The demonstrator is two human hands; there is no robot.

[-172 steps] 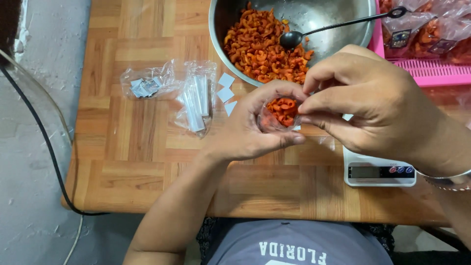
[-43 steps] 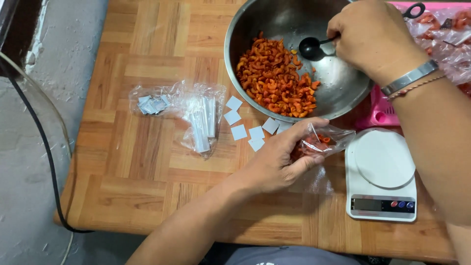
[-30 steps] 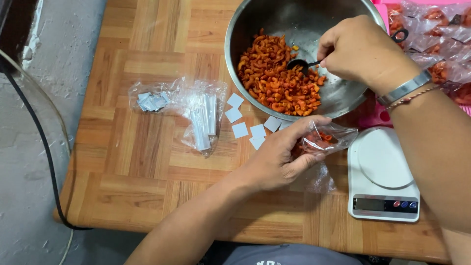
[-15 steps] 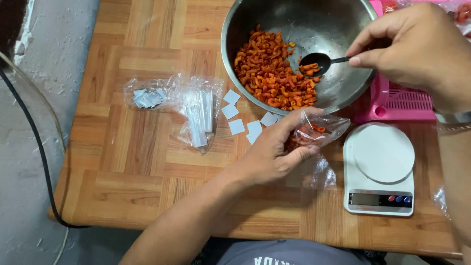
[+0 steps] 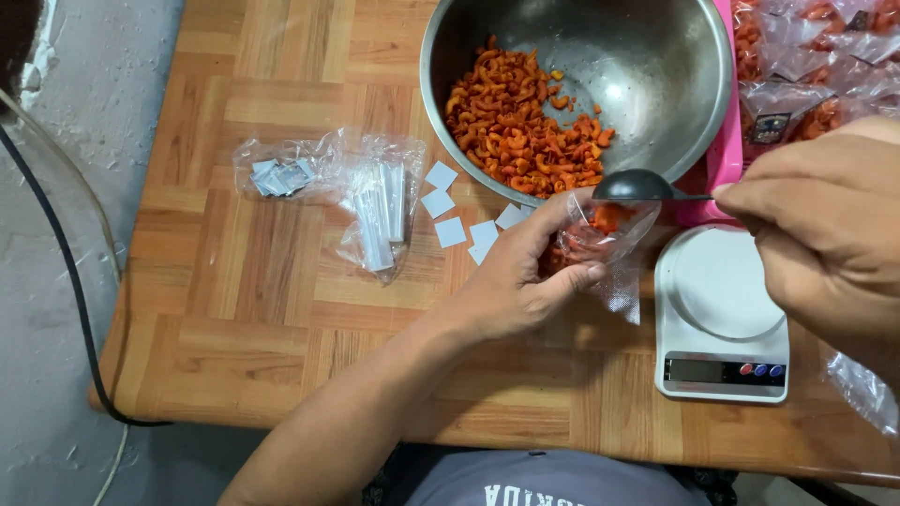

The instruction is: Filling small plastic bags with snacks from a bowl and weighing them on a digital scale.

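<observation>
Spoon [image 5: 647, 187] moved from steel bowl [image 5: 656, 84] to over small clear bag [image 5: 600, 234]. Left hand [image 5: 520, 276] clamps bag beside kitchen scale [image 5: 722, 319], near counter's front-right edge; right hand [image 5: 825, 230] pinches spoon handle. Filling underway.

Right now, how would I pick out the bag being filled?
Start at the steel bowl of orange snacks. Just below its rim, the left hand holds a small clear bag open under a black spoon. Unlike the sealed bags in the pink tray, it is open-topped.
</observation>
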